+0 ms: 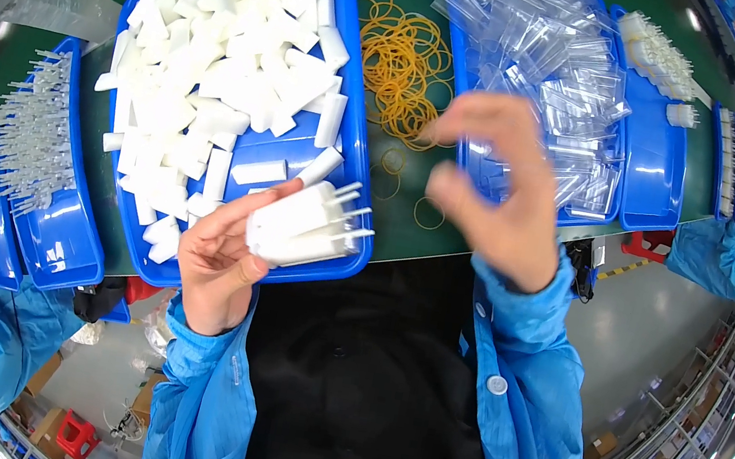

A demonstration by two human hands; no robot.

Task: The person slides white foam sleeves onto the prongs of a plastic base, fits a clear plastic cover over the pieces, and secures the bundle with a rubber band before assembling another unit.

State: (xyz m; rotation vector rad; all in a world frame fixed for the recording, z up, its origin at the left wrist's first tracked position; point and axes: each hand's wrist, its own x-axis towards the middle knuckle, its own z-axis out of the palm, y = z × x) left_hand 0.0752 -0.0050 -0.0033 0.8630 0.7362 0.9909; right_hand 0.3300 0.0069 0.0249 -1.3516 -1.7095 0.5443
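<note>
My left hand (pixel 225 250) is closed around a bundle of white plastic pieces (pixel 301 227) with thin prongs sticking out to the right. It holds this above the near right corner of a blue tray (pixel 345 269) heaped with white foam-like blocks (pixel 221 62). My right hand (pixel 508 189) is raised and slightly blurred, its thumb and fingers apart with nothing between them. It hovers over the near left edge of a second blue tray (pixel 477 156) filled with clear plastic sleeves (pixel 550 47). Between both trays lies a loose pile of yellow rubber bands (pixel 398 66) on the green table.
At right, another blue tray (pixel 649 183) carries rows of white pronged pieces (pixel 656 49). To the left, a blue tray (pixel 57 248) holds many white pronged parts (pixel 35 129). Co-workers in blue sleeves (pixel 17 347) sit at both sides. A red stool (pixel 77 435) stands on the floor.
</note>
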